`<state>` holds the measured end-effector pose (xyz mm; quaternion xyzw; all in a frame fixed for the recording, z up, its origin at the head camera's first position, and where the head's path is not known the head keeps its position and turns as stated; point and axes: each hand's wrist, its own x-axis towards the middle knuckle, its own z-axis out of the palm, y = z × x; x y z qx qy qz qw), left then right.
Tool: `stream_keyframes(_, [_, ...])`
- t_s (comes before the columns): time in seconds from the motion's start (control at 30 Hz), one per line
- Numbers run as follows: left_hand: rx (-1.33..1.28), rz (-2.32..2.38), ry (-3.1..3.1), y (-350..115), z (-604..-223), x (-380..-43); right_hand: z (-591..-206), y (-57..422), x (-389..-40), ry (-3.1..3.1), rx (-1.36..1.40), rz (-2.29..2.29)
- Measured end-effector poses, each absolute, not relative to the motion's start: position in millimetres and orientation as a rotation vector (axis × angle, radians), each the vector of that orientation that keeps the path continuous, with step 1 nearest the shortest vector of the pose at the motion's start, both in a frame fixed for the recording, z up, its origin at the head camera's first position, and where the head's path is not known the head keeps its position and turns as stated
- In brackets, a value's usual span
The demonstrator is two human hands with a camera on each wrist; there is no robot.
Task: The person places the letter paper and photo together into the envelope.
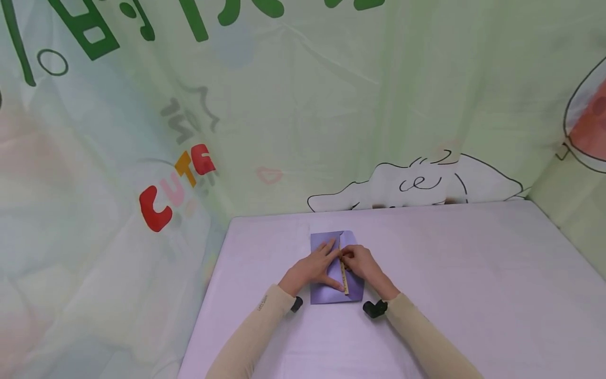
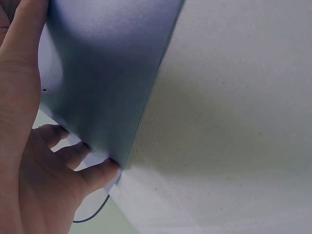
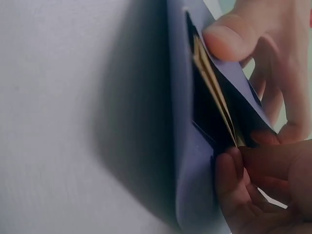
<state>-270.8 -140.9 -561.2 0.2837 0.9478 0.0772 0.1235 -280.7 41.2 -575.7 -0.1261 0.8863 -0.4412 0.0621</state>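
At frame centre, the left hand [image 1: 312, 268] presses flat on purple paper [image 1: 326, 295] on the desk [image 1: 473, 273]; the right hand [image 1: 362, 263] pinches a wooden ruler [image 1: 343, 276]. If that grip slackens, the ruler could skew the crease.

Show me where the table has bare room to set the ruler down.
The table is bare right of the purple paper, out to the cloth wall, and along the near edge between the sleeves. It is crowded on the paper, where the left hand, right hand and ruler meet.
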Motion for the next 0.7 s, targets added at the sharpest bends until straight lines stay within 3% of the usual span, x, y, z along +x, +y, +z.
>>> stream_keyframes(0.47, [0.890,0.193,2.803,-139.8,-556.5,-271.4,-568.2,48.7,-271.6,2.822,-0.515,-1.226])
stream_keyframes(0.7, [0.925,0.227,2.902,-138.9,-574.6,-268.5,-566.3,72.4,-260.1,2.755,-0.501,-1.234])
